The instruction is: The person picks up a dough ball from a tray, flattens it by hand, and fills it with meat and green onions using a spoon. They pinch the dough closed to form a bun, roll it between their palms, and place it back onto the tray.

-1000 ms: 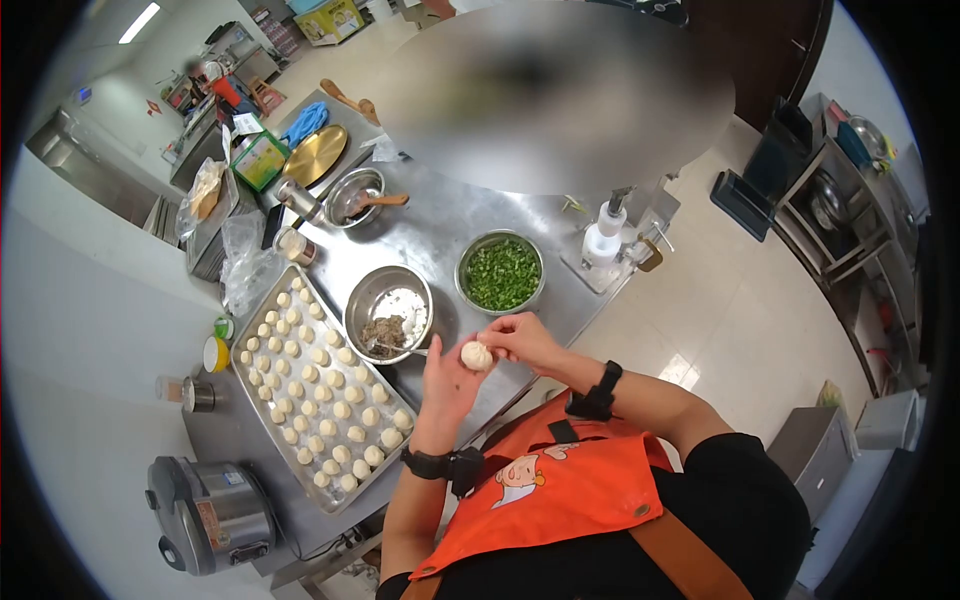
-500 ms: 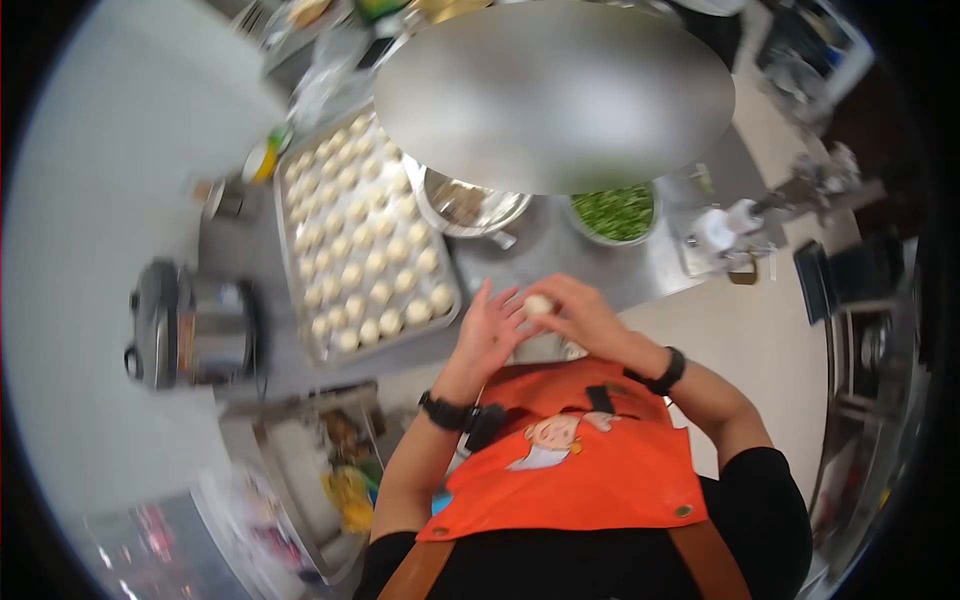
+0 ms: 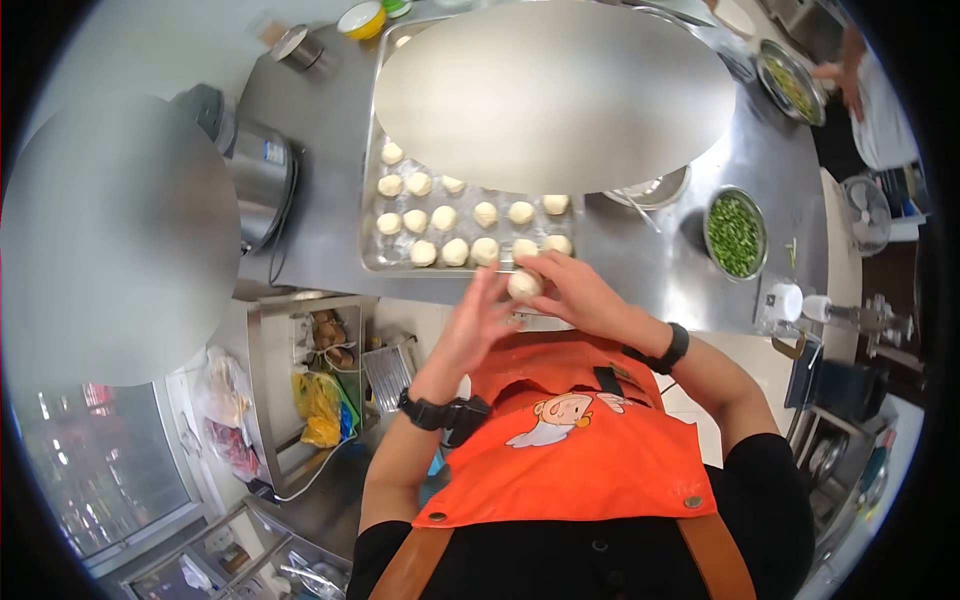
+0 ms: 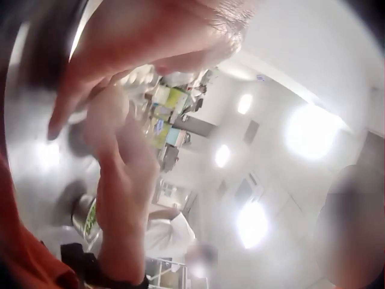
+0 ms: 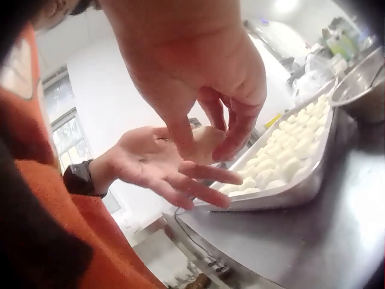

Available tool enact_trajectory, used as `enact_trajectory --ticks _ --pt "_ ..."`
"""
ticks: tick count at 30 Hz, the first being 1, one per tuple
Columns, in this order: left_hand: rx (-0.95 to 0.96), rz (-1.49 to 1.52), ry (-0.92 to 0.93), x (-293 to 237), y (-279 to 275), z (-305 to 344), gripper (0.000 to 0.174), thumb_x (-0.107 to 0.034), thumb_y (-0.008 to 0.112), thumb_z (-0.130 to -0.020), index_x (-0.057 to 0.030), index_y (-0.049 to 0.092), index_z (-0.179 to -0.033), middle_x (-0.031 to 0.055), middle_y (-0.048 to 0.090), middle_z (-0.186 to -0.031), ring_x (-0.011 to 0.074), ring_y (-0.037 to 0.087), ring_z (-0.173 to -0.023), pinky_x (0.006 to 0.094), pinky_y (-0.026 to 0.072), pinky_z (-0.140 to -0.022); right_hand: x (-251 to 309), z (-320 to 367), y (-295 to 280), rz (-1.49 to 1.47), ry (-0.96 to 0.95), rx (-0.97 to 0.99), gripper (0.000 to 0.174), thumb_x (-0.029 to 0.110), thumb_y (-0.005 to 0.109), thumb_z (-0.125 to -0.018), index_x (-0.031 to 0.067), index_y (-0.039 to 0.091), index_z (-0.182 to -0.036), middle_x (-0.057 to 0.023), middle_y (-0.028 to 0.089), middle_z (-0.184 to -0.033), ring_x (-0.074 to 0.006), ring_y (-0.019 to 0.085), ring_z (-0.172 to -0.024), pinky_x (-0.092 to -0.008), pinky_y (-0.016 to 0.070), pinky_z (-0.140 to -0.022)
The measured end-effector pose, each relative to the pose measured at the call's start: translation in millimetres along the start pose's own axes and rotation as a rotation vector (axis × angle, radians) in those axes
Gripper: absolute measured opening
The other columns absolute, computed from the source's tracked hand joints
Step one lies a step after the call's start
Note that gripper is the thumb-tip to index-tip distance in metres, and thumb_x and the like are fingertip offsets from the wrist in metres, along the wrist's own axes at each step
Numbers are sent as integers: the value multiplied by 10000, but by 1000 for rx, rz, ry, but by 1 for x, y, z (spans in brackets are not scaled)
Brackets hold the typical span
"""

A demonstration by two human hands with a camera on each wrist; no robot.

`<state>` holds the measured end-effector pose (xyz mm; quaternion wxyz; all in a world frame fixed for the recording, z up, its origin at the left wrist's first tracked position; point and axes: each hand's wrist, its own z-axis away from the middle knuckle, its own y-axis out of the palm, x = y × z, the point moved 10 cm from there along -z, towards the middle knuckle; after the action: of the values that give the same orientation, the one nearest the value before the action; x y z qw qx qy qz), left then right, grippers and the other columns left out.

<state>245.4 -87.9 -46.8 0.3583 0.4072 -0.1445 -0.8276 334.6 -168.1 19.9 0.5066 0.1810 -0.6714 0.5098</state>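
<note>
My right hand (image 3: 585,297) pinches a round white dough ball (image 3: 524,285) between thumb and fingers, just off the near edge of the metal tray (image 3: 470,268). Beside it my left hand (image 3: 470,325) is spread, its fingers close to the ball. The right wrist view shows the right hand (image 5: 201,66) gripping the ball (image 5: 207,143) from above, over the left hand's (image 5: 153,162) straight fingers; whether those fingers touch the ball I cannot tell. Rows of similar balls (image 3: 455,252) lie on the tray.
A metal bowl (image 3: 668,190) with a utensil and a bowl of chopped greens (image 3: 735,235) stand right of the tray. A cooker (image 3: 262,180) is at the left. Below the table is a shelf with a yellow bag (image 3: 318,408). Another person (image 3: 885,110) stands at the far right.
The view has swung toward the tray. Both hands have moved from beside the bowls to the tray's near edge; the ball has left the left palm and is held in the right fingers.
</note>
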Motion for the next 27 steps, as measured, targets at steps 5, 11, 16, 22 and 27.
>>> enact_trajectory --ticks 5,11,16,22,27 --pt "-452 -114 503 -98 -150 51 479 -306 445 -980 30 409 -1320 179 538 -1220 269 596 -1066 351 487 -899 31 -113 68 112 -264 -29 380 121 674 -771 64 592 -1137 -139 587 -1026 -311 556 -976 -404 475 -833" --pt "-663 -125 577 -123 -227 64 370 -207 462 -969 40 473 -1244 175 594 -1124 245 628 -970 322 505 -833 29 -206 176 464 -475 -15 210 158 711 -627 64 650 -805 -91 625 -835 -250 564 -904 -362 482 -755" --pt "-641 -244 562 -129 -229 41 382 -226 490 -962 15 489 -1259 153 612 -1100 212 632 -930 302 506 -777 -15 -216 212 623 -405 -218 141 217 661 -579 96 650 -651 -47 611 -771 -245 585 -828 -355 485 -733" --pt "-491 -224 594 -155 -190 2 426 -354 390 -999 -26 574 -798 0 446 -606 93 445 -518 225 354 -462 34 -182 123 414 -359 -155 250 292 618 -802 48 600 -751 -75 580 -819 -261 556 -869 -390 480 -701" --pt "-269 -205 466 -161 -115 -27 571 -458 323 -1003 -96 431 -575 -56 257 -451 65 242 -361 230 168 -346 23 -126 19 200 55 -61 303 375 589 -869 76 614 -825 -125 616 -781 -338 609 -755 -435 470 -654"
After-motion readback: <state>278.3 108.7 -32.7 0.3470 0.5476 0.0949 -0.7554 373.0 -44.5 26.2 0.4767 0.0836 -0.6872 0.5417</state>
